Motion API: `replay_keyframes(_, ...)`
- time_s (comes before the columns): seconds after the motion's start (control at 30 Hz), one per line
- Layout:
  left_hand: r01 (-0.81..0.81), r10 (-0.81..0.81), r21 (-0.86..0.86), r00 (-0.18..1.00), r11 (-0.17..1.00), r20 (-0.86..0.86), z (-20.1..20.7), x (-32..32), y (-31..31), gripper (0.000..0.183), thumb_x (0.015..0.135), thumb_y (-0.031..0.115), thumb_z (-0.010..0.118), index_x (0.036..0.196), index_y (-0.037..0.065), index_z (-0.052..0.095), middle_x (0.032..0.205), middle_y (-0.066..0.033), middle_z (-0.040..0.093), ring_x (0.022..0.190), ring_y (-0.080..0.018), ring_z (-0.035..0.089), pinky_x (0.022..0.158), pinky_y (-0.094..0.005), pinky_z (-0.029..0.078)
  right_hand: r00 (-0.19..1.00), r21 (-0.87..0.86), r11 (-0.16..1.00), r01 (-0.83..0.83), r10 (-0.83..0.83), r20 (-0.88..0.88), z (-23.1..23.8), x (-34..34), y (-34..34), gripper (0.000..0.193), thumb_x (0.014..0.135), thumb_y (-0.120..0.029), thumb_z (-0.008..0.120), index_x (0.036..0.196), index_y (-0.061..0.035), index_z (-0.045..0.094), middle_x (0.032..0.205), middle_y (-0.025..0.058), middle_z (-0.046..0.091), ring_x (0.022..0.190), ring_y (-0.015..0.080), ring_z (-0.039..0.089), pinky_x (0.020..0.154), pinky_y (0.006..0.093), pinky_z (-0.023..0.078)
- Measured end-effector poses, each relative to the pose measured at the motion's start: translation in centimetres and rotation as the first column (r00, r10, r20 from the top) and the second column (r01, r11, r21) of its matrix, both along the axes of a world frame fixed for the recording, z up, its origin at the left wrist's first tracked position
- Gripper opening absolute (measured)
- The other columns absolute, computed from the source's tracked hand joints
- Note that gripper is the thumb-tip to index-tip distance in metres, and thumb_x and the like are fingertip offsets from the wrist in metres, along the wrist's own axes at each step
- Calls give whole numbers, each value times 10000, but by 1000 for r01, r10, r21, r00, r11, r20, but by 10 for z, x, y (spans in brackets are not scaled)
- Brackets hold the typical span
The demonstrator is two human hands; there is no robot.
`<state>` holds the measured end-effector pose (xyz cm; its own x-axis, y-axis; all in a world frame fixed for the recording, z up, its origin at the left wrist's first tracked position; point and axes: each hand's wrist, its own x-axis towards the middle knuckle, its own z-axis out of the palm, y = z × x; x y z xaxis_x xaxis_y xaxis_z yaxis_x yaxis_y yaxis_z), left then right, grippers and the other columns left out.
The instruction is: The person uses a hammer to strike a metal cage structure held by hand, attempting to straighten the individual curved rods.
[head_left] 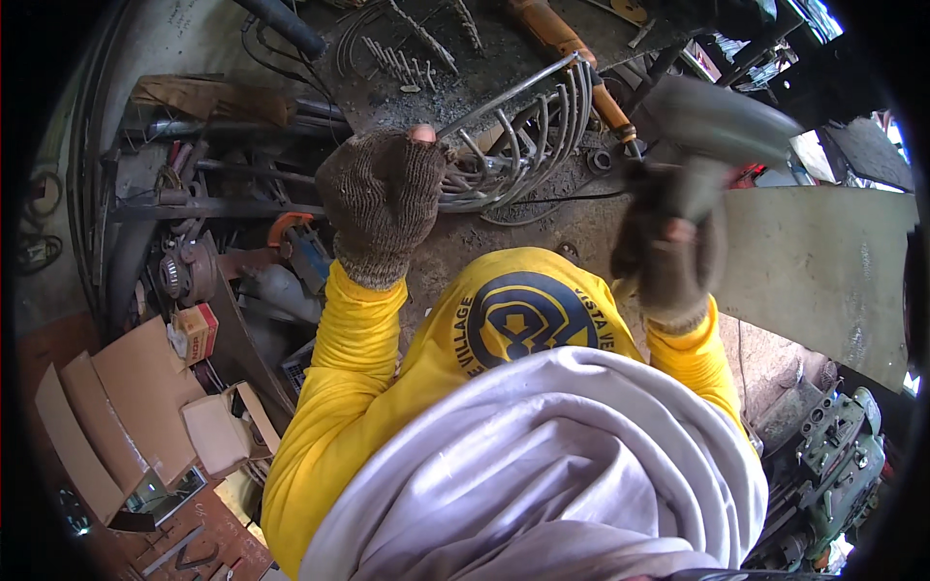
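Note:
My left hand (383,198), in a worn brown knit glove with bare fingertips, presses on a curved metal grille of bent steel rods (523,136) lying on the dirty workbench (504,223). My right hand (668,247), gloved the same way, grips the handle of a grey power tool (717,126) held up at the right, blurred by motion. Both arms wear yellow sleeves, and a pale cloth drapes over my chest.
An orange-handled tool (572,53) lies at the back of the bench beside short rods (397,63). A flat metal sheet (823,271) sits at right, a green machine (833,455) below it. Metal scrap, motors and cardboard (126,387) crowd the left floor.

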<state>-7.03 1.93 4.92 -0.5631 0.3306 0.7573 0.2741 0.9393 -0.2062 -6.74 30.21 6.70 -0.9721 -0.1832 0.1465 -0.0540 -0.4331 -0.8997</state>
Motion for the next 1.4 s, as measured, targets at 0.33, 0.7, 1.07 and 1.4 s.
replay_keyframes(0.33,71,-71,37,997,997,13,10,-13,2,490,867,53,631,1339,65,500,1009,-156,630,866,-341,619,711,-474,493,999,199,979,-43,43,6,-1,-6,-3,483,954,-408,564,1176,18,516,743,17,562,579,72,519,488,215,395)
replay_keyframes(0.7,221,-284,398,953,890,107,42,-5,17,80,910,107,599,982,75,610,697,-107,589,584,-261,568,525,-367,422,993,152,985,-86,72,93,-14,-1,0,440,952,-349,599,1201,4,516,740,13,549,545,68,498,480,212,390)
replay_keyframes(1.07,-9,-261,642,909,767,326,63,-4,27,293,976,255,539,868,22,681,696,-128,649,599,-282,612,582,-353,484,979,234,972,28,-74,190,-9,-9,-2,306,933,-263,631,1112,-29,546,739,29,568,548,75,517,464,211,428)
replay_keyframes(1.4,6,-311,668,889,744,337,60,-3,32,228,939,235,609,818,52,670,677,-80,643,592,-233,624,561,-344,490,969,241,970,-10,-51,243,-16,-11,-3,370,963,-372,581,1133,-53,506,705,1,518,518,86,495,441,236,432)
